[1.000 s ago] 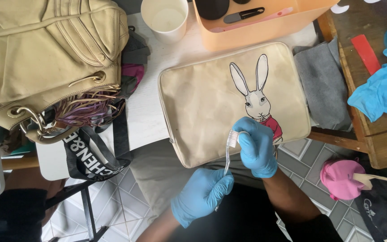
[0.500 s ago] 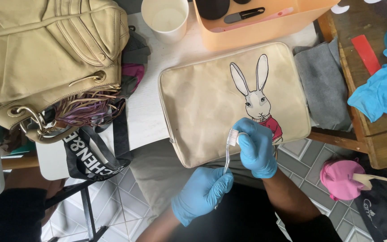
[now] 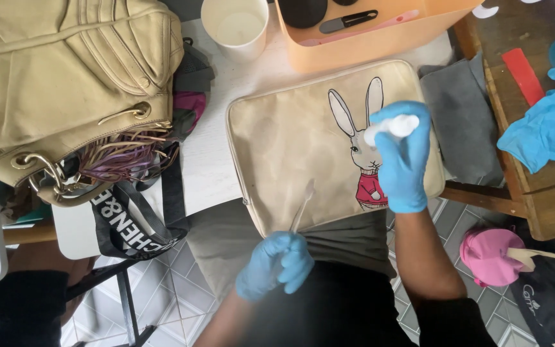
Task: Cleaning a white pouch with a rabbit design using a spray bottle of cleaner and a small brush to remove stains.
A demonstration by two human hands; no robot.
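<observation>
One clear dropper (image 3: pixel 302 207), seemingly upright, in left hand (image 3: pixel 276 263).

I observe my gloved right hand (image 3: pixel 403 157) gripping a small white bottle (image 3: pixel 392 127) above the beige rabbit pouch (image 3: pixel 290 141); my left hand (image 3: pixel 276 263) pinches a clear pipette (image 3: pixel 302 207).

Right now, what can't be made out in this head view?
- White item in the right hand: the glove covers most of it.
- Clear strip in the left hand: blurred, see-through against the beige pouch.
- Orange bin: top edge cuts it off.
- Tan bag: inside hidden by its flap.
</observation>
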